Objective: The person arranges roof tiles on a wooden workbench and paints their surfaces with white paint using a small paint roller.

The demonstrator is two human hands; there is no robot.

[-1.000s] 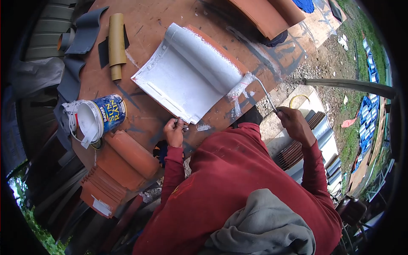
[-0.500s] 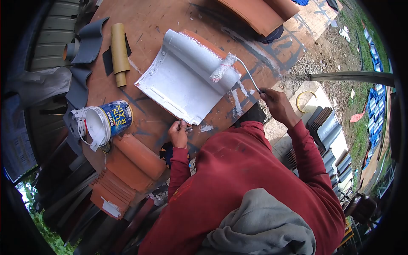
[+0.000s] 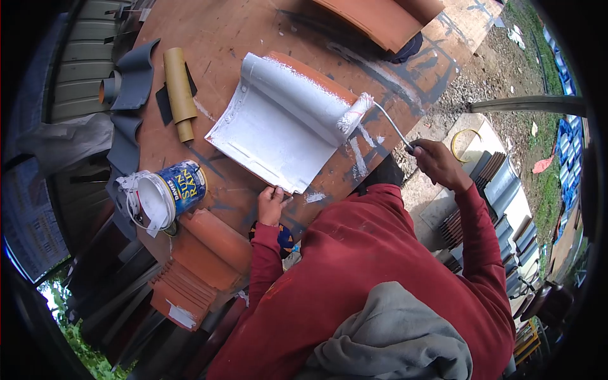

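A curved roof tile (image 3: 278,120), mostly coated white with bare orange along its far edge, lies on the stained table (image 3: 221,38). My right hand (image 3: 440,166) is closed round the handle of a paint roller (image 3: 356,114), whose white, wet-looking sleeve rests at the tile's right end. With its fingers pinched, my left hand (image 3: 272,204) holds the near corner of the tile. Left of the tile stands a paint bucket (image 3: 183,187), tilted in view, with white paint on its rim and sides.
Orange tiles (image 3: 212,247) are stacked below the bucket, and another orange tile (image 3: 380,22) lies at the far side. A tan tube (image 3: 180,88) and grey tiles (image 3: 136,76) are at the left. Stacked tiles (image 3: 500,196) stand on the ground at the right.
The roller has moved right and toward me, from on top of the tile's ridge to its right end, and my right hand has moved right with it. My left hand stays at the corner.
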